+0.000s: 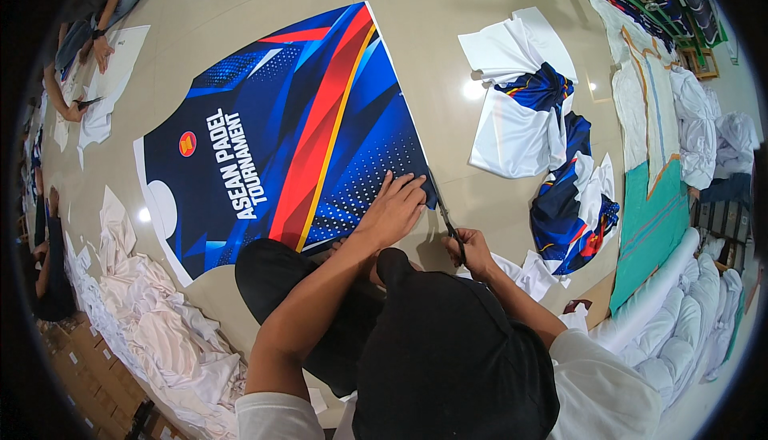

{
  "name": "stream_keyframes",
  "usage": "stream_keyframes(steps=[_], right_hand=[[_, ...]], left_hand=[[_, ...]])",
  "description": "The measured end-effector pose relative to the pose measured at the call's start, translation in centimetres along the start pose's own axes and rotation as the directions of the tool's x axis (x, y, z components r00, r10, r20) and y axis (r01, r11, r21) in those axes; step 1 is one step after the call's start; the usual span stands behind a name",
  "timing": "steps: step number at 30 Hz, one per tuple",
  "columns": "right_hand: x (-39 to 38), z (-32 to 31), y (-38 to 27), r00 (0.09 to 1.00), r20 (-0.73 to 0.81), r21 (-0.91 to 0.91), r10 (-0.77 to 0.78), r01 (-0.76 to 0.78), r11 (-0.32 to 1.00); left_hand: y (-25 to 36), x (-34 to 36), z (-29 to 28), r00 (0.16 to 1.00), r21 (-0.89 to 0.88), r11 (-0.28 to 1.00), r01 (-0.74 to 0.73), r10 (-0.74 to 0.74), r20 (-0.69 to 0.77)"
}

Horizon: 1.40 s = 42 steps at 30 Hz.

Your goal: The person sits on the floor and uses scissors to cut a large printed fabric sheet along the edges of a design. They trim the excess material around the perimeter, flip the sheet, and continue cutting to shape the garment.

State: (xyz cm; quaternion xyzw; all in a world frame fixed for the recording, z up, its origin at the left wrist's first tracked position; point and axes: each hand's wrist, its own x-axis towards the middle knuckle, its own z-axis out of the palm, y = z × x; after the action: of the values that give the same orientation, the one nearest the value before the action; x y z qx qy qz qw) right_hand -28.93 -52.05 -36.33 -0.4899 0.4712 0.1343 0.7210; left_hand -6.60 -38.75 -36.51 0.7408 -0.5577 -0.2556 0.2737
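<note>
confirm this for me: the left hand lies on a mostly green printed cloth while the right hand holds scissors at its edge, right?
Not quite: the colour is wrong. The head view shows a mostly blue printed cloth, not a green one. The left hand does lie on it, and the right hand holds scissors at its edge.

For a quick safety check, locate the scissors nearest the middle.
In the head view, the scissors are just right of centre, held in the right hand, at the lower right edge of the blue cloth.
</note>
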Motion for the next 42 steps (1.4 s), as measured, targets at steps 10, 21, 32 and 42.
stream_keyframes(steps=[10,21,32,42], right_hand=[[0.1,0.0,0.7,1.0,0.01,0.019,-0.024,0.023,1.0],[0.1,0.0,1.0,1.0,0.014,0.027,-0.013,0.013,1.0],[0.0,0.4,0.7,1.0,0.016,0.033,-0.01,0.01,0.999],[0.8,1.0,-0.8,1.0,0.01,0.015,-0.028,0.027,1.0]], left_hand=[[-0.1,0.1,-0.1,1.0,0.009,1.0,0.0,0.0,0.0],[0.0,0.0,0.0,1.0,-0.005,1.0,-0.003,0.003,-0.01],[-0.1,-0.1,-0.2,1.0,0.016,1.0,-0.018,0.019,-0.015],[0.1,-0.2,-0.7,1.0,-0.06,0.998,-0.008,0.007,-0.01]])
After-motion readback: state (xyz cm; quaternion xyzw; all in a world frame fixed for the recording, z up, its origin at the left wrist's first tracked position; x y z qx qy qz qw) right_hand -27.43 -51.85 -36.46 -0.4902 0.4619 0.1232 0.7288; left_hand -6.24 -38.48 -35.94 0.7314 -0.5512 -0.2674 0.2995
